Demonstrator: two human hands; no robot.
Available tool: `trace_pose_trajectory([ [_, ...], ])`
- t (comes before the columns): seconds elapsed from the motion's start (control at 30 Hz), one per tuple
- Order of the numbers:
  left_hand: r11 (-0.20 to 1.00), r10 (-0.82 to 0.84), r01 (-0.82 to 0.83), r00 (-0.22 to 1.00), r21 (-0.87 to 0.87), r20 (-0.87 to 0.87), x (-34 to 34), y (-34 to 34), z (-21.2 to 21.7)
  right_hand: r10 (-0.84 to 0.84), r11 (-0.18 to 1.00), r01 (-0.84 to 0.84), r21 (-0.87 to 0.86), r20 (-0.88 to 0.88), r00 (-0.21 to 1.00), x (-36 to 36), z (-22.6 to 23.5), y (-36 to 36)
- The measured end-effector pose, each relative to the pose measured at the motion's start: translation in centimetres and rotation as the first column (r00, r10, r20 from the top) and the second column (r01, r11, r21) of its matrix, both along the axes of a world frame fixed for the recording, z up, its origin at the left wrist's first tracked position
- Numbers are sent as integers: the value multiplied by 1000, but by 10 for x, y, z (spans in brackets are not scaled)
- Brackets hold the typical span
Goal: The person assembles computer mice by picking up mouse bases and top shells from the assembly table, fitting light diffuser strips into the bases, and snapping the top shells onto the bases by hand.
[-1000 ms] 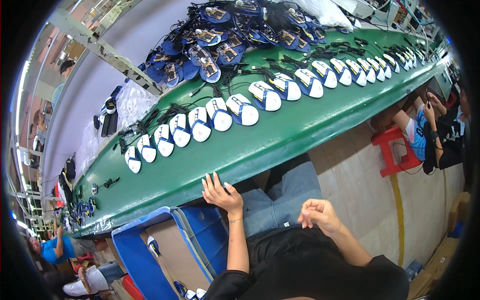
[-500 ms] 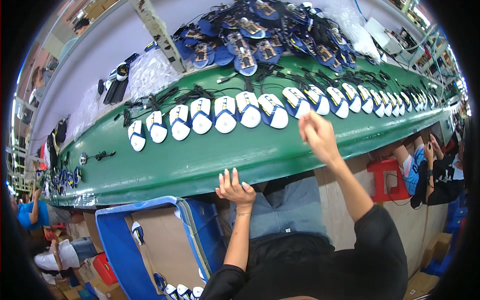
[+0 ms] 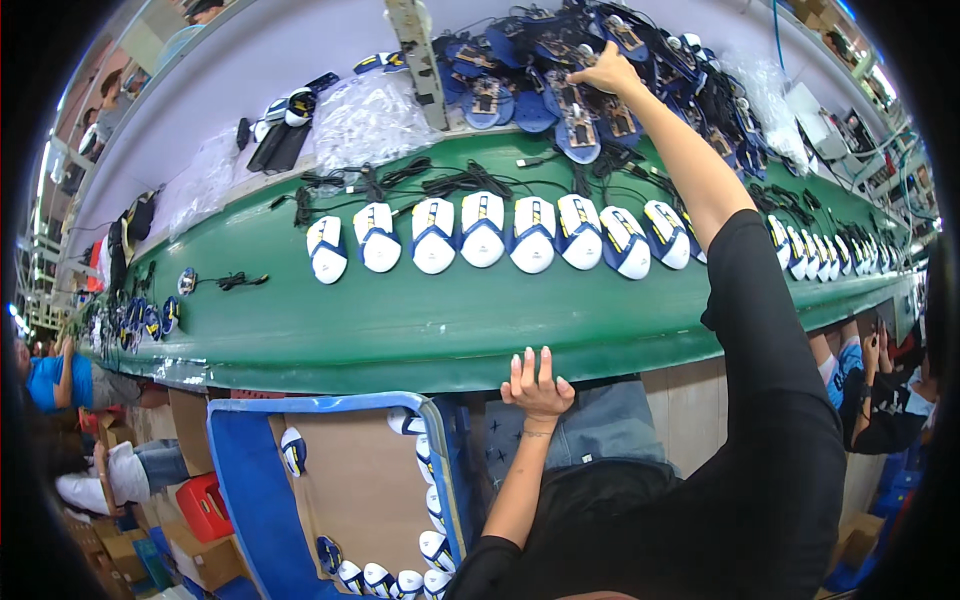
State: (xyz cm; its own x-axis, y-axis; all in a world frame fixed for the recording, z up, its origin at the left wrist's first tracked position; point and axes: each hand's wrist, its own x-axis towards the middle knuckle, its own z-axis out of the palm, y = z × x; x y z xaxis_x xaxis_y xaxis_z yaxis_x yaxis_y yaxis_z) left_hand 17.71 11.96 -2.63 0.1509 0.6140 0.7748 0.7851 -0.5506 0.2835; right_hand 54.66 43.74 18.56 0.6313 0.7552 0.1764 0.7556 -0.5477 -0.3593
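Observation:
Over a heap of blue mouse bases with exposed circuit boards (image 3: 575, 125) my right hand (image 3: 612, 74) stretches out at the back of the bench. Its thumb and forefinger stand apart, and I see nothing between them. Whether it touches a base, I cannot tell. My left hand (image 3: 538, 388) is open at the bench's near edge, fingers pointing up and holding nothing. Between my hands runs a row of white and blue computer mice (image 3: 483, 230), with black cables (image 3: 465, 185) bunched behind them. My right arm hides part of that row.
Beside my left forearm stands a blue bin (image 3: 222, 470) with cardboard inside and several mice along its sides. A metal post (image 3: 415, 65) rises behind the green bench top (image 3: 400, 340). Clear plastic bags (image 3: 365, 120) lie at the back. Other people sit to both sides.
My right hand has moved from the front of the mouse row up and back to the heap, its fingers opening. The view has shifted, and more mice in the bin now show.

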Motion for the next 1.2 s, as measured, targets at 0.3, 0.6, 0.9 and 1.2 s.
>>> trace_pose_trajectory([
  [0.3,1000,19,-19,1000,-3,0,-1,0,2,124,991,-126,50,53,991,20,22,3],
  [0.6,999,41,-41,999,8,0,-3,3,2,197,964,-210,165,89,976,-5,79,24],
  [0.9,1000,4,-4,1000,-11,5,4,-1,3,91,965,-133,228,186,978,32,68,24],
  [1.2,999,32,-32,999,5,-17,-2,1,1,73,890,-143,433,174,982,2,68,2],
])
